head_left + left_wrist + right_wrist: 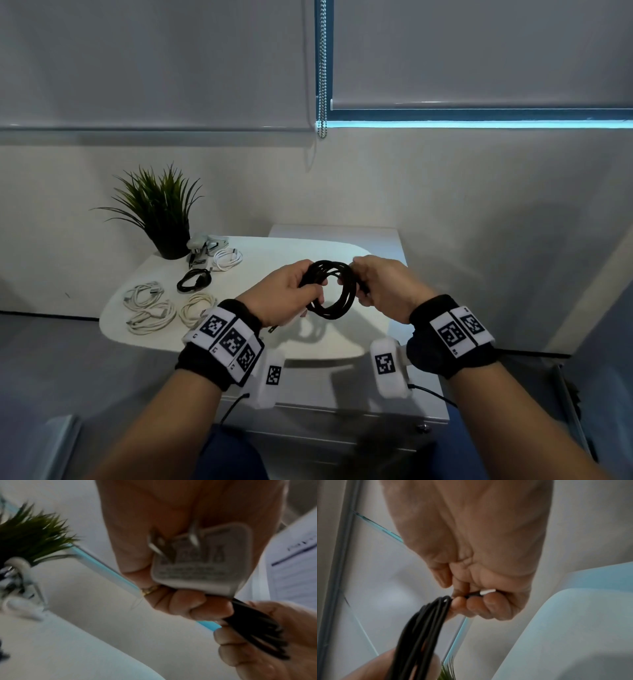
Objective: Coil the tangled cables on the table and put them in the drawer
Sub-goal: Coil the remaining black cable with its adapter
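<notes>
Two forearms in black wristbands with white coded markers fill the bottom of the frame, reaching to mid-picture, where both hands hold a black cable (330, 291) wound into a loose coil above the white desk (301, 250). The left hand (286, 291) curls its fingers round the coil's left side and, in the left wrist view, also clamps a white plug adapter (204, 561) with two metal prongs against its palm. The right hand (383, 287) grips the coil's right side; its wrist view shows a white-tipped connector (487, 592) pinched between the fingers. At centre left of the frame, coiled white cables (150, 310), a smaller black coil (193, 279) and white chargers (205, 245) lie on the desk near a potted plant (161, 209). A white cabinet (334, 231) stands behind the desk, centre frame.
</notes>
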Action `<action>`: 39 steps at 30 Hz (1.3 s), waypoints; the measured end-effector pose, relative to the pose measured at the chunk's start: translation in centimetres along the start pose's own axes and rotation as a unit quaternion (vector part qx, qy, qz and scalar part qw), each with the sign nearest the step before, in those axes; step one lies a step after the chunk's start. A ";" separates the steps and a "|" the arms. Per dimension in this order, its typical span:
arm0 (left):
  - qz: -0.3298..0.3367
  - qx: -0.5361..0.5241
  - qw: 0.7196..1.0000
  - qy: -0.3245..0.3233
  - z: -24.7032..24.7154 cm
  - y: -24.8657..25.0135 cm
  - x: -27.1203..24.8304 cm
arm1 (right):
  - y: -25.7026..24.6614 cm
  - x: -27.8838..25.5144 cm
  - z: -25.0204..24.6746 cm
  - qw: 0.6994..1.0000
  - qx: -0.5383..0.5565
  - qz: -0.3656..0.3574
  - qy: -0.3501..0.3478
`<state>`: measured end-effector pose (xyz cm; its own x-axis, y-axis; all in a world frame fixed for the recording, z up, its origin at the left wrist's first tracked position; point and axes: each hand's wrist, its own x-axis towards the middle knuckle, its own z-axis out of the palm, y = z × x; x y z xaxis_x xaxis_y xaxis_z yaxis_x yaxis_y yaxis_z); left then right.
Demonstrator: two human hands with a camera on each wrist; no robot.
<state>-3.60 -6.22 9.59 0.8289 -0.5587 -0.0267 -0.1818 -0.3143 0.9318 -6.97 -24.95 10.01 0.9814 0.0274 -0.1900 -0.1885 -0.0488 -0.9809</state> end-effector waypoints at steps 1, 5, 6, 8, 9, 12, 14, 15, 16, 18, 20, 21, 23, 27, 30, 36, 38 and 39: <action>-0.016 0.030 0.999 -0.006 -0.2 0.0 0.0 | 0.0 0.0 -0.2 1.000 0.005 0.009 -0.002; -0.041 0.139 0.989 -0.035 -0.4 0.4 0.2 | 0.2 0.1 -0.6 0.993 -0.115 -0.013 -0.019; -0.049 0.163 0.984 -0.048 -0.3 0.4 0.2 | 0.3 0.2 -0.7 0.992 -0.120 -0.018 -0.015; -0.068 0.215 0.972 -0.071 -0.2 0.1 0.2 | 0.2 0.7 -1.2 0.991 -0.130 -0.024 0.022; -0.079 0.230 0.967 -0.076 -0.1 -0.1 0.2 | 0.0 0.9 -1.5 0.990 -0.131 -0.024 0.041; -0.086 0.229 0.967 -0.072 0.3 -0.4 0.2 | -0.5 1.1 -2.2 0.990 -0.117 -0.021 0.076; -0.084 0.221 0.970 -0.061 0.5 -0.5 0.5 | -0.5 1.2 -2.2 0.992 -0.086 -0.020 0.086; -0.086 0.221 0.970 -0.053 0.4 -0.5 0.7 | -0.4 1.1 -2.0 0.995 -0.058 -0.020 0.084; -0.091 0.221 0.970 -0.045 0.4 -0.5 0.8 | -0.3 1.1 -1.9 0.996 -0.037 -0.023 0.079; -0.095 0.217 0.971 -0.022 0.0 -0.6 1.1 | -0.2 0.9 -1.9 0.995 -0.062 -0.038 0.064; -0.100 0.205 0.974 0.004 -0.6 -0.9 1.3 | -0.1 0.7 -2.1 0.988 -0.138 -0.054 0.041; -0.102 0.200 0.974 0.014 -0.9 -0.9 1.3 | 0.0 0.6 -2.3 0.984 -0.167 -0.058 0.025; -0.108 0.200 0.973 0.027 -1.1 -0.9 1.3 | -0.1 0.5 -2.3 0.982 -0.178 -0.064 0.002; -0.107 0.195 0.975 0.023 -0.8 -0.5 1.2 | -0.7 0.4 -1.3 0.994 -0.069 -0.081 -0.012; -0.100 0.172 0.980 0.008 -0.6 -0.7 1.2 | -0.8 0.5 -0.6 0.996 0.022 -0.084 -0.020; -0.087 0.133 0.987 -0.015 -0.2 -0.2 1.2 | -0.6 0.8 0.5 0.989 0.024 -0.134 0.057; -0.085 0.106 0.991 0.003 0.0 0.0 1.2 | -0.5 0.6 0.7 0.981 -0.061 -0.161 0.085; -0.084 0.089 0.992 0.013 0.1 0.1 1.2 | -0.5 0.5 0.7 0.975 -0.105 -0.172 0.096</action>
<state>-2.65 -7.00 9.61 0.8679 -0.4687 -0.1646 -0.1294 -0.5332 0.8360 -6.44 -24.17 10.37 0.9777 -0.1077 0.1805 0.1454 -0.2736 -0.9508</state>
